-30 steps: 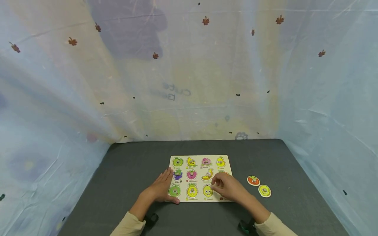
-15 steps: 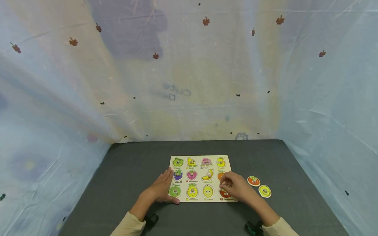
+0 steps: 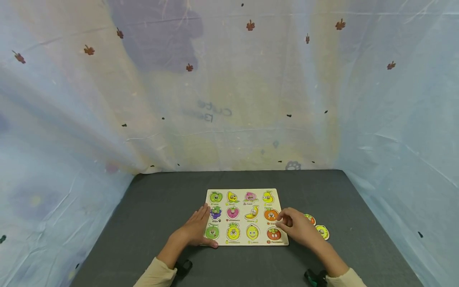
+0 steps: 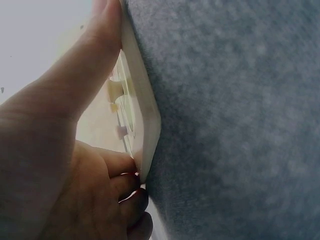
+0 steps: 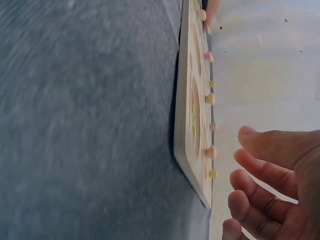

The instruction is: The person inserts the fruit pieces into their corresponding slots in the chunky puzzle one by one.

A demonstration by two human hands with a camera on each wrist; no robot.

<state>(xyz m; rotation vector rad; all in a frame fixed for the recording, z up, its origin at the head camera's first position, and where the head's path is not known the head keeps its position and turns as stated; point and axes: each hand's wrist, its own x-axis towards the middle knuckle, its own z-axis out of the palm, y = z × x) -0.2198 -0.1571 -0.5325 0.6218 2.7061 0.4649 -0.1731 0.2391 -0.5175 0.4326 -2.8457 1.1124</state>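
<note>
A pale fruit puzzle board [image 3: 242, 243] lies flat, with knobbed fruit pieces such as the banana [image 3: 252, 213] and orange [image 3: 271, 214] in it. At its left edge rests my left hand [image 3: 195, 226], fingers extended along the side and thumb at the near corner. My right hand [image 3: 295, 227] hovers by the board's right edge, fingers loosely bent and nothing between them. In the right wrist view, its thumb [image 5: 272, 145] is apart from the knobs. The lemon [image 3: 252, 232] and persimmon [image 3: 274, 234] places, in the near row, appear as recesses without knobs.
Just right of my right hand lie two loose round pieces, a red-orange one [image 3: 311, 218] partly hidden by the hand and a yellow one [image 3: 323, 232]. Dark grey cloth [image 3: 165, 199] covers the table. A pale patterned curtain [image 3: 229, 87] encloses the back and sides.
My right hand has moved right from over the lemon and persimmon places to the board's right edge, uncovering the orange and persimmon. It now partly covers the loose red-orange piece. The left hand stays.
</note>
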